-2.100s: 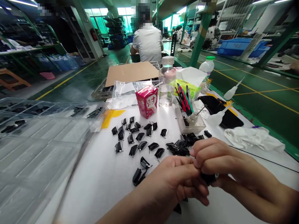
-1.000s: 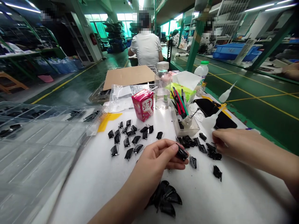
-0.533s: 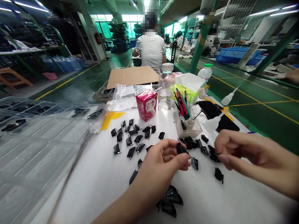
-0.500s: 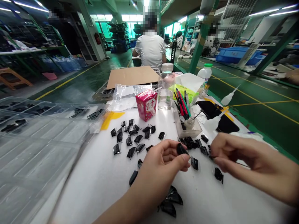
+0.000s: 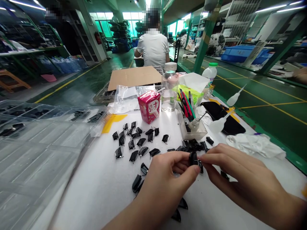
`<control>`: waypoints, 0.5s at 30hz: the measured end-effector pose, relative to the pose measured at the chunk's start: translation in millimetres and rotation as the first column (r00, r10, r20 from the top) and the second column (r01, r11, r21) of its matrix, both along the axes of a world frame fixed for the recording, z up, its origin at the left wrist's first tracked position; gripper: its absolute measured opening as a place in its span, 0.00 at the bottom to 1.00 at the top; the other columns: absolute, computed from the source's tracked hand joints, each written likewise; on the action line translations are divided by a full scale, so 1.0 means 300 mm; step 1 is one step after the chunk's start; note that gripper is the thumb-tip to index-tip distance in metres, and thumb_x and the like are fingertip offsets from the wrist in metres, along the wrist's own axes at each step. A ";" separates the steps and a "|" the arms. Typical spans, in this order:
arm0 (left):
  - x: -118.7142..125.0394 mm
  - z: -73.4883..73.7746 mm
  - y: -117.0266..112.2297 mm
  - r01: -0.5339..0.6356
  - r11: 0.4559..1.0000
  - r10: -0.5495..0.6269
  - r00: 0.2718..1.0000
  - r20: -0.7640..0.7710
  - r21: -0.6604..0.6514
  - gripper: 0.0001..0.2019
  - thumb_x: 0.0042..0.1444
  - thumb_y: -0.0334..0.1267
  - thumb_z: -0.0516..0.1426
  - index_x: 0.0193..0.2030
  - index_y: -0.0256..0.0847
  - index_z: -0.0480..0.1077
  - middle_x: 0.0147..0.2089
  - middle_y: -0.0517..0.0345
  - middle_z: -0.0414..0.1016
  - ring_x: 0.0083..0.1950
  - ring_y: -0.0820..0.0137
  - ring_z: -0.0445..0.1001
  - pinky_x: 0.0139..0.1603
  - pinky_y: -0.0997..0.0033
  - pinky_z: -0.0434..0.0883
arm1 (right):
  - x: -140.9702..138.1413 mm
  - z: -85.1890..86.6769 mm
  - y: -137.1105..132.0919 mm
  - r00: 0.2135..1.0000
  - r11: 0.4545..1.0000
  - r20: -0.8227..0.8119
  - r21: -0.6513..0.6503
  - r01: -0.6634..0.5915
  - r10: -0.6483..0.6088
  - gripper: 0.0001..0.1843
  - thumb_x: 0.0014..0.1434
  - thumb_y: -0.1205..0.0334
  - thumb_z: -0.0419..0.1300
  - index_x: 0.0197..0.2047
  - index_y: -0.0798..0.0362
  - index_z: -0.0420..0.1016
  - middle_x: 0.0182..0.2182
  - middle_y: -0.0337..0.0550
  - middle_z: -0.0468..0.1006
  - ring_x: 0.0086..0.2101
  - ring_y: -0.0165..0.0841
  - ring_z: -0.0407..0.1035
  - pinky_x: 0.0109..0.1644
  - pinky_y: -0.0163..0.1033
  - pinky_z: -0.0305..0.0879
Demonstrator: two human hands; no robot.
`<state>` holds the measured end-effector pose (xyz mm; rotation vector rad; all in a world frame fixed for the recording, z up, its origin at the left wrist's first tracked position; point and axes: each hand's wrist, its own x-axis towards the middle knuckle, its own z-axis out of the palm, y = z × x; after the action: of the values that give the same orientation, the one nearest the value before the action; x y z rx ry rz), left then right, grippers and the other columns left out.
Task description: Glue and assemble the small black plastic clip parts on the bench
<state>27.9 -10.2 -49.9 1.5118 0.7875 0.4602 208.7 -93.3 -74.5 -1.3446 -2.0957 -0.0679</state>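
Observation:
My left hand (image 5: 168,179) pinches a small black plastic part (image 5: 193,157) between thumb and fingers just above the white table (image 5: 107,191). My right hand (image 5: 236,180) meets it from the right, its fingertips closed on the same part's right side. Several more black parts (image 5: 139,140) lie spread on the table beyond my hands, a pile of them (image 5: 192,146) sits just past my fingers, and a few (image 5: 137,182) lie left of my left wrist.
Clear plastic compartment trays (image 5: 43,134) fill the left. Behind the parts stand a pink drink carton (image 5: 150,106), a clear jar (image 5: 169,88), a box of pens (image 5: 190,123), squeeze bottles (image 5: 219,123), and a white cloth (image 5: 255,143). A person in white sits at the far end.
My right hand has moved left from the pile to meet my left hand, and both now grip the black part. The white cloth is uncovered again.

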 end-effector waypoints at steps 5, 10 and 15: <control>-0.002 -0.011 -0.004 0.006 0.997 -0.003 0.999 -0.045 0.078 0.05 0.57 0.35 0.60 0.31 0.39 0.76 0.28 0.62 0.73 0.33 0.71 0.71 0.34 0.78 0.67 | -0.009 -0.001 0.001 1.000 0.999 0.008 0.050 0.017 -0.017 0.09 0.68 0.74 0.54 0.49 0.55 0.70 0.34 0.45 0.75 0.34 0.32 0.69 0.37 0.37 0.65; -0.004 -0.014 -0.009 0.017 0.988 -0.005 0.997 -0.077 0.153 0.06 0.57 0.35 0.60 0.31 0.38 0.77 0.26 0.62 0.71 0.30 0.71 0.70 0.32 0.77 0.67 | -0.013 0.006 0.011 0.999 0.996 0.007 0.069 0.050 -0.050 0.06 0.68 0.72 0.54 0.46 0.55 0.70 0.32 0.46 0.76 0.32 0.33 0.70 0.35 0.38 0.65; -0.008 -0.017 -0.006 0.031 0.961 -0.009 0.997 -0.082 0.274 0.06 0.57 0.33 0.61 0.30 0.39 0.78 0.26 0.62 0.72 0.29 0.72 0.70 0.32 0.76 0.66 | -0.014 0.009 0.007 0.998 0.996 0.001 0.062 0.061 -0.061 0.06 0.68 0.72 0.54 0.44 0.54 0.70 0.31 0.45 0.77 0.32 0.33 0.71 0.35 0.38 0.66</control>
<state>25.6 -12.1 -55.1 1.8043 0.7935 0.5124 204.5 -91.3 -71.7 -1.3716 -2.0384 -0.1594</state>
